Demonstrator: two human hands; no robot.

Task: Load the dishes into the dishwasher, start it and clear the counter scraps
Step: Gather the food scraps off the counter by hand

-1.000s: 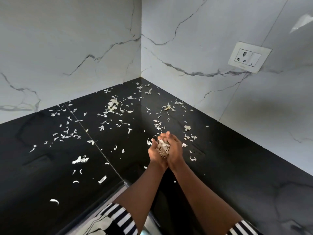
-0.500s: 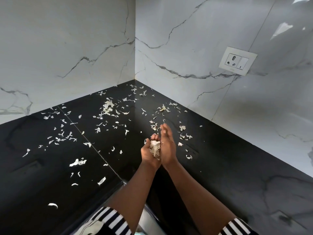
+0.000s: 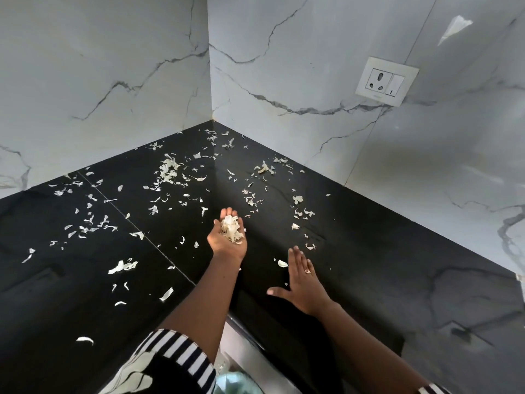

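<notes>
Pale, papery scraps lie scattered over the black counter, thickest toward the corner. My left hand is held palm up over the counter's middle, with a small heap of gathered scraps lying in the cupped palm. My right hand is flat, fingers straight and thumb spread, low over the counter to the right of the left hand, holding nothing. A single scrap lies just left of its fingertips. No dishes or dishwasher are in sight.
White marble walls meet in a corner behind the counter. A white socket and switch plate is mounted on the right wall. A steel edge shows below the counter's front, between my arms.
My hands were pressed together around the scraps. Now they are apart: the left keeps the heap in its palm, and the right has moved down and right, opening flat near the counter.
</notes>
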